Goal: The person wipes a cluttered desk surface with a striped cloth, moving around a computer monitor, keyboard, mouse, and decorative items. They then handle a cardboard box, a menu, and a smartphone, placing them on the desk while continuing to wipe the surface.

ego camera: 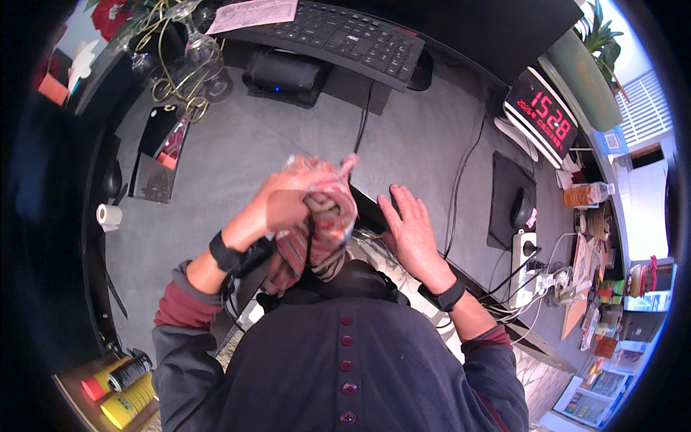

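My left hand (pixel 280 202) grips a red, grey and white striped cloth (pixel 329 232), bunched up at the front edge of the grey desk (pixel 259 135). Folds of the cloth hang below my fingers, and one twisted end sticks out to the right. It is partly blurred. My right hand (pixel 413 232) lies palm down near the same edge, holding nothing, its thumb apart from the fingers. A black cable (pixel 366 124) runs across the desktop from the keyboard towards the cloth.
At the back are a black keyboard (pixel 345 40), a pink printed slip (pixel 253 15) and upside-down wine glasses (pixel 202 54) on a gold rack. To the right stand a red-digit clock (pixel 542 116), a mouse (pixel 521 208) and a white power strip (pixel 523 270). A paper roll (pixel 109 215) sits left.
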Demonstrator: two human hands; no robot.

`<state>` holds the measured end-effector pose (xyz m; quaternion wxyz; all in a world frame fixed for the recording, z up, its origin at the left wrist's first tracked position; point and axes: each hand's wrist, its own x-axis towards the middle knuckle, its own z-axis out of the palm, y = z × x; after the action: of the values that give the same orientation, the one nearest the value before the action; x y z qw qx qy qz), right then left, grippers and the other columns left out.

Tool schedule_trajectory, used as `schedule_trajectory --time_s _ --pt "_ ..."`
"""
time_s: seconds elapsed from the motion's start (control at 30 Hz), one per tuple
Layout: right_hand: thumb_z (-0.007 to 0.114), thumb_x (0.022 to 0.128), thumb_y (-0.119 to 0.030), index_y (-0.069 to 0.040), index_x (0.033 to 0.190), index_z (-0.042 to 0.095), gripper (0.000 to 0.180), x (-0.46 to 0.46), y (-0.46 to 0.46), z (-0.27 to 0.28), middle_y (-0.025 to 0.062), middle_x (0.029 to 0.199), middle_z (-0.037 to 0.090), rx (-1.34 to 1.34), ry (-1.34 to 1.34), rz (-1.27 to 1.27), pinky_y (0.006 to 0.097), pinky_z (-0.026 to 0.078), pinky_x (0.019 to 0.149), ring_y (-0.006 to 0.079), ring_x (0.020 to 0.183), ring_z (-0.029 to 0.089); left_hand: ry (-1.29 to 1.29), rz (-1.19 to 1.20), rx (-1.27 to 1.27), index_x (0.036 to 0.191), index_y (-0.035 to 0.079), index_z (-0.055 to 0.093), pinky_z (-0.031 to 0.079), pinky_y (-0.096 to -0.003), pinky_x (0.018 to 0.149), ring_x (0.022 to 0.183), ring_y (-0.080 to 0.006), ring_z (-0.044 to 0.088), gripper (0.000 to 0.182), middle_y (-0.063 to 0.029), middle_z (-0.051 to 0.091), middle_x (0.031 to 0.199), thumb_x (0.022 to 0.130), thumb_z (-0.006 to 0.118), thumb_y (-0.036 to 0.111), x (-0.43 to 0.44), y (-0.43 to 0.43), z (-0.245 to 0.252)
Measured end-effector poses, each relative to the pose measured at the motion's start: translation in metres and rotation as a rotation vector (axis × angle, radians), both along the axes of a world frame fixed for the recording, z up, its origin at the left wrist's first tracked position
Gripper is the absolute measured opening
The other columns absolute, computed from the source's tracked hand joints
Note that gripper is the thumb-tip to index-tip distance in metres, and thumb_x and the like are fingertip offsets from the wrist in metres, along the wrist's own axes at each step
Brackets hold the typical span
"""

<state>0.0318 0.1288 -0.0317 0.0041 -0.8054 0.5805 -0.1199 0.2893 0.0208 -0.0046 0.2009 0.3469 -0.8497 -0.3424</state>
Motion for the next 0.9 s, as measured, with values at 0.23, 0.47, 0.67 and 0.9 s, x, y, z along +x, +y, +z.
schedule_trajectory --time_s 0.23,0.47,0.67,0.9 --pt "0.067 0.079 -0.012 0.002 0.116 0.055 0.041 -0.006 -0.004 0.0 0.0239 0.121 0.054 -0.051 -0.319 -0.096 0.0467 0.043 0.095 0.0408 0.113 0.051 0.365 0.265 0.41 0.133 0.007 0.053 0.044 -0.0315 0.099 0.115 -0.0195 0.057 0.064 -0.0079 0.064 0.12 0.073 0.06 -0.013 0.029 0.003 0.03" --pt "0.059 0.082 -0.006 0.004 0.11 0.057 0.029 0.039 -0.054 0.001 0.0245 0.112 0.059 -0.072 -0.611 0.077 0.0461 0.046 0.092 0.0412 0.106 0.055 0.484 0.193 0.352 0.132 0.0 0.052 0.038 -0.0308 0.105 0.121 -0.0163 0.052 0.062 -0.0099 0.056 0.132 0.072 0.064 -0.013 0.002 0.002 0.046" --pt "0.06 0.084 -0.003 0.002 0.11 0.059 0.027 -0.031 -0.004 0.012 0.0203 0.114 0.058 -0.141 -0.537 -0.261 0.0434 0.046 0.091 0.0387 0.107 0.055 0.22 0.052 -0.198 0.137 0.008 0.048 0.034 -0.0387 0.11 0.131 -0.0359 0.042 0.068 -0.0169 0.047 0.141 0.07 0.054 -0.004 -0.11 -0.024 0.012" --pt "0.065 0.08 -0.002 0.003 0.106 0.059 0.028 -0.074 0.068 0.024 0.02 0.111 0.057 -0.201 -0.575 -0.297 0.0436 0.047 0.088 0.0386 0.104 0.055 -0.318 -0.449 -0.274 0.118 0.013 0.059 0.047 -0.0445 0.092 0.112 -0.0343 0.056 0.041 -0.0146 0.058 0.118 0.079 0.053 0.006 -0.178 0.016 0.012"
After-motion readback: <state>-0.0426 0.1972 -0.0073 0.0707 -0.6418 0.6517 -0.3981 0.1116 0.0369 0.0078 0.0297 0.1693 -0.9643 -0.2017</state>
